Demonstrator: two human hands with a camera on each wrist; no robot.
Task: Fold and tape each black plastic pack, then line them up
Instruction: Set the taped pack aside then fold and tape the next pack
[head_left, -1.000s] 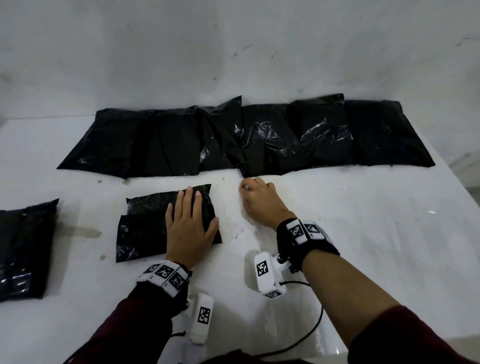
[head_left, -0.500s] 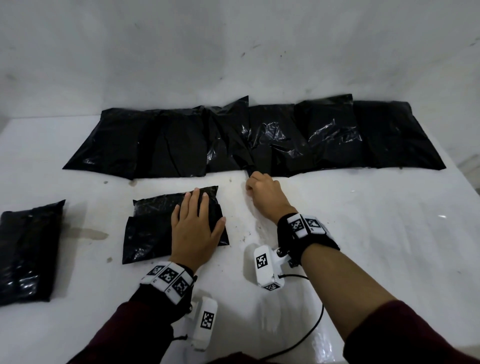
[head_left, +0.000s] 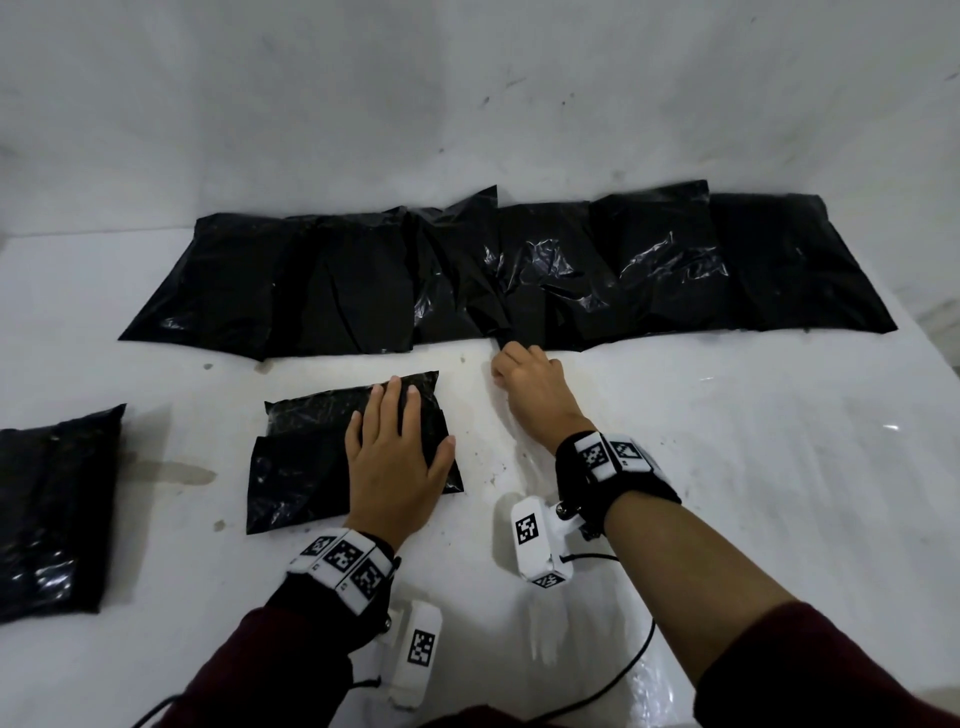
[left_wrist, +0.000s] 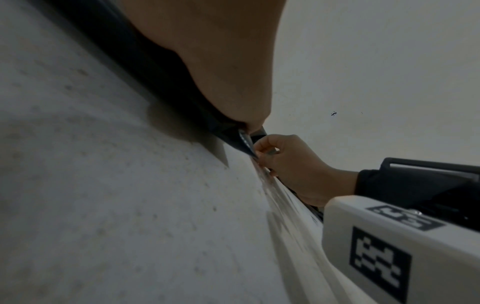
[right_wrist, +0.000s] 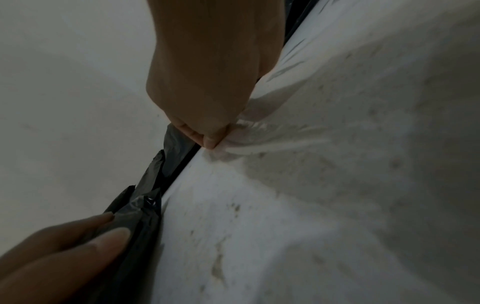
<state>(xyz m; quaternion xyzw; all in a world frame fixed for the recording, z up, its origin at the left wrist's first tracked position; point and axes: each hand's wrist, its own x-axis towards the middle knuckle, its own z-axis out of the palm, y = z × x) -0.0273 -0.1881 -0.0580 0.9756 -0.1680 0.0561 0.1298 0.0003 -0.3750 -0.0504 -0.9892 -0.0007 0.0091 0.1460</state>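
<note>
A folded black plastic pack (head_left: 306, 457) lies on the white table (head_left: 727, 493) in front of me. My left hand (head_left: 415, 421) presses flat on its right half, fingers straight. My right hand (head_left: 506, 371) is curled just right of it, at the near edge of the row of black packs (head_left: 519, 270). In the right wrist view its thumb and fingertips (right_wrist: 210, 144) pinch the end of a clear strip of tape (right_wrist: 262, 133) that lies on the table. The left wrist view shows the same pinch of the right hand (left_wrist: 262, 153) and the shiny tape (left_wrist: 285, 197) running along the table.
Several black packs lie side by side along the back, close to the white wall (head_left: 467, 104). One more black pack (head_left: 52, 509) sits at the far left edge. Bare stained table spreads to the right of my right arm.
My right hand has slid away from me to the edge of the row of packs and curled tighter. The left hand has stayed flat on the folded pack.
</note>
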